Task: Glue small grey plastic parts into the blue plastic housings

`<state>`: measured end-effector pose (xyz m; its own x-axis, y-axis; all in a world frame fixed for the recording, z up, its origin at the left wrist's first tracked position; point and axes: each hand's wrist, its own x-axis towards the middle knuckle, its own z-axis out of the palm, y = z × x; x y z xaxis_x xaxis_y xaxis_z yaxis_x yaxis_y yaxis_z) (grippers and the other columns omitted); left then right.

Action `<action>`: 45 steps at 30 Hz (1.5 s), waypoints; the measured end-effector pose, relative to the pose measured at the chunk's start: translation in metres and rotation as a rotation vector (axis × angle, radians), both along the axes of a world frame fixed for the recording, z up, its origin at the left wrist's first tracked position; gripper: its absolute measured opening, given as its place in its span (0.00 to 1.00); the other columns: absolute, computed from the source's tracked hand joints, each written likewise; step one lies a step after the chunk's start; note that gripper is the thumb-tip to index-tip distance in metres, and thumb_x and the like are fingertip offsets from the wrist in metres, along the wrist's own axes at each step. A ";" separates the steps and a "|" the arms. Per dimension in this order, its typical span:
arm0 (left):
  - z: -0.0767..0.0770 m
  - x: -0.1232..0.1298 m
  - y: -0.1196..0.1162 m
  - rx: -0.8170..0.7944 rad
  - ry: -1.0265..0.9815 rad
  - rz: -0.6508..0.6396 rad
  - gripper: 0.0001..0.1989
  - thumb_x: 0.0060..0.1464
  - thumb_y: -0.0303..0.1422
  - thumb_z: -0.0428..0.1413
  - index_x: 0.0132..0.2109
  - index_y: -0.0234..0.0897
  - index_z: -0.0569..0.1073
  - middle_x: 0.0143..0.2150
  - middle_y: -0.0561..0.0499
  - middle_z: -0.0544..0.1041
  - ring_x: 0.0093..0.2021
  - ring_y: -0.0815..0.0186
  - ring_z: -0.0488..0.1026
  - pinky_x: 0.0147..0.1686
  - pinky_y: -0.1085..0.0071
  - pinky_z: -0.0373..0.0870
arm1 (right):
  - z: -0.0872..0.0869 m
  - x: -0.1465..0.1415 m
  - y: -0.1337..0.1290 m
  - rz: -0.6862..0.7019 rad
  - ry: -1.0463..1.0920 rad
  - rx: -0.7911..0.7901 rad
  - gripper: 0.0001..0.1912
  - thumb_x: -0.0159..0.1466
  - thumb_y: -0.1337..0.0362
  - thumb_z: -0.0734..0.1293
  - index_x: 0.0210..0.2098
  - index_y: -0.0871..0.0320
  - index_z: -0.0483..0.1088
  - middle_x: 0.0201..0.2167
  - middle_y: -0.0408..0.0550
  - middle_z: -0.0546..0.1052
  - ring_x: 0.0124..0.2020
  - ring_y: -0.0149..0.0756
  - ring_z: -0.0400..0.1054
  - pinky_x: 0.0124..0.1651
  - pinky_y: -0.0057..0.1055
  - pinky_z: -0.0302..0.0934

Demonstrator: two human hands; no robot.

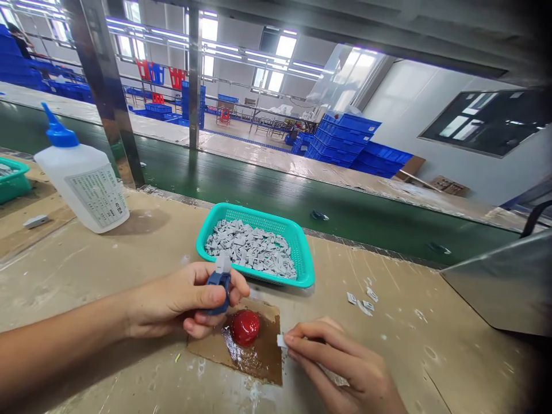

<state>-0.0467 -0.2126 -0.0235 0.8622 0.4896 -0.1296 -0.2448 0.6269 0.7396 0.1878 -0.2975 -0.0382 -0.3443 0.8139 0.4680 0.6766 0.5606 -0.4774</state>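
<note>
My left hand [202, 293] grips a dark blue plastic part [219, 287] with a light grey piece [223, 264] at its upper end. Pinched between the thumb and fingers of my right hand [340, 359] is a small light grey plastic piece [282, 340]. Between the hands, a red dome [245, 328] with a wet shine sits on a brown cardboard square [271, 368] smeared with glossy liquid. Just beyond my left hand stands a teal basket [307, 253] holding many small grey pieces [250, 244].
A white bottle [88, 184] with a blue nozzle cap stands at the left, near another green basket [15, 181]. Several loose grey pieces [364, 300] lie at the right. Behind the worktop runs a green conveyor belt [267, 198] carrying dark parts [319, 215]. A metal post [103, 92] rises at the left.
</note>
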 end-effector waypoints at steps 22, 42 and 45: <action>0.007 0.002 -0.001 0.402 0.401 0.265 0.18 0.34 0.32 0.64 0.25 0.32 0.60 0.20 0.58 0.65 0.23 0.77 0.58 0.22 0.80 0.51 | 0.048 -0.067 0.045 0.025 0.680 -0.452 0.06 0.50 0.73 0.68 0.24 0.57 0.76 0.26 0.46 0.75 0.28 0.28 0.69 0.31 0.15 0.66; -0.001 0.002 -0.009 0.686 0.411 0.466 0.15 0.39 0.33 0.62 0.25 0.34 0.62 0.25 0.57 0.67 0.28 0.74 0.63 0.27 0.77 0.56 | 0.029 -0.068 0.036 0.110 0.527 -0.125 0.13 0.54 0.79 0.64 0.31 0.56 0.73 0.32 0.47 0.72 0.35 0.34 0.69 0.37 0.29 0.67; 0.001 0.001 -0.011 0.840 0.495 0.506 0.14 0.40 0.35 0.62 0.25 0.34 0.63 0.25 0.57 0.65 0.29 0.73 0.61 0.28 0.77 0.56 | 0.028 -0.070 0.035 0.091 0.540 -0.052 0.13 0.54 0.80 0.64 0.31 0.57 0.71 0.32 0.47 0.72 0.34 0.35 0.69 0.36 0.31 0.67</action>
